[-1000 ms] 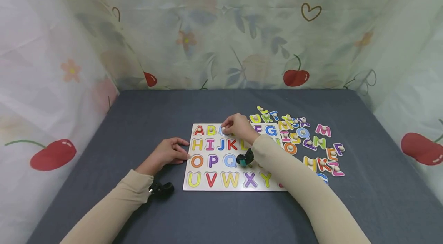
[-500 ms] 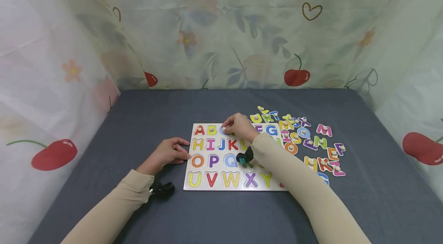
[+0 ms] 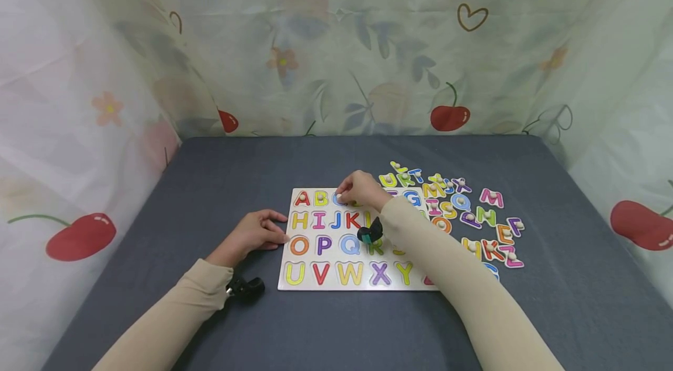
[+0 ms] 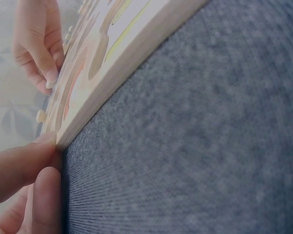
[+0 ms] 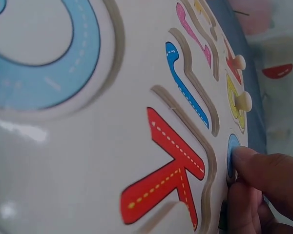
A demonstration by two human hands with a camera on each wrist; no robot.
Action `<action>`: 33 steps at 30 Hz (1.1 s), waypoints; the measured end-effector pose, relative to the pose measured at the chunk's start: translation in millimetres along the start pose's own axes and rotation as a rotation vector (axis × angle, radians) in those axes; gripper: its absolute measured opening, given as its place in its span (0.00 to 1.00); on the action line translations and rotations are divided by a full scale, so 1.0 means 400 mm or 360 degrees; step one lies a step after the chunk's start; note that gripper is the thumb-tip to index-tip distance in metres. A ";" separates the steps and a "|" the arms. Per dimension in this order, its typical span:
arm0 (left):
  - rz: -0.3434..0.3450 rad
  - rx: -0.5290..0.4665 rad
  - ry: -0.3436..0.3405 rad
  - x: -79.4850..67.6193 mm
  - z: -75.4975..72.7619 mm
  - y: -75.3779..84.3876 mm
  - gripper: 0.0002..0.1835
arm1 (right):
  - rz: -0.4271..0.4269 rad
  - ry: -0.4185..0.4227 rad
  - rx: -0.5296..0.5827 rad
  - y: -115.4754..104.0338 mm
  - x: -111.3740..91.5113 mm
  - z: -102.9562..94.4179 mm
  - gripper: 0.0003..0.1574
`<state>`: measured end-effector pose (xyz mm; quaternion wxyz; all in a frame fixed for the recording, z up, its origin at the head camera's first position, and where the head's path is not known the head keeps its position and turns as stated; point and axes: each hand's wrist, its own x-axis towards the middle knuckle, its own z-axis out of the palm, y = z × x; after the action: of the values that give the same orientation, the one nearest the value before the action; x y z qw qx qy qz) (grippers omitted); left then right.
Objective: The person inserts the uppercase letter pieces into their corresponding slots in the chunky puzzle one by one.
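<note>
A wooden alphabet puzzle board (image 3: 363,287) lies flat on the table, with printed letters in sunken slots. My right hand (image 3: 363,191) is at its top row, where thumb and fingers pinch the blue letter C piece (image 5: 231,152) at the C slot. The fingers hide the piece's knob and part of the slot. Beside it, the knobbed red A piece (image 3: 302,198) and yellow B piece (image 3: 321,198) sit in their slots. At the board's left edge, my left hand (image 3: 256,229) touches the rim with fairly straight fingers.
Loose knobbed letter pieces, such as a pink M (image 3: 491,198) and a green N (image 3: 486,216), lie scattered right of and behind the board, some overlapping. The right sleeve (image 3: 441,260) covers part of the board. A printed curtain (image 3: 336,67) surrounds the dark table (image 3: 336,330).
My right wrist has shifted slightly up and left, so the printed R slot shows more. The right fingers remain at the C slot, and the left hand has not visibly moved.
</note>
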<state>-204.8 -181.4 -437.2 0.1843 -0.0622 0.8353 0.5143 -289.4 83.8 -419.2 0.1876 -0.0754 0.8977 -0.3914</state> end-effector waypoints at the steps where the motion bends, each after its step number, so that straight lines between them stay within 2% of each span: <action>1: 0.0000 -0.0002 0.0001 0.000 0.000 0.000 0.27 | 0.0005 -0.0002 0.0000 0.000 0.001 0.000 0.06; 18: 0.0007 -0.0001 0.0023 0.000 0.004 -0.004 0.26 | 0.0024 -0.0055 0.0078 0.015 0.010 -0.002 0.07; 27: -0.0001 0.0001 0.0028 0.004 0.002 -0.007 0.27 | -0.0054 -0.0047 0.0092 0.026 0.004 -0.003 0.10; 33: 0.0001 -0.0012 0.0034 0.003 0.003 -0.007 0.27 | -0.0123 -0.0037 0.0161 0.032 -0.018 -0.032 0.15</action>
<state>-204.8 -181.7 -440.5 0.1749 -0.0682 0.8353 0.5168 -287.5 103.0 -418.6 0.1864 -0.1051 0.8710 -0.4423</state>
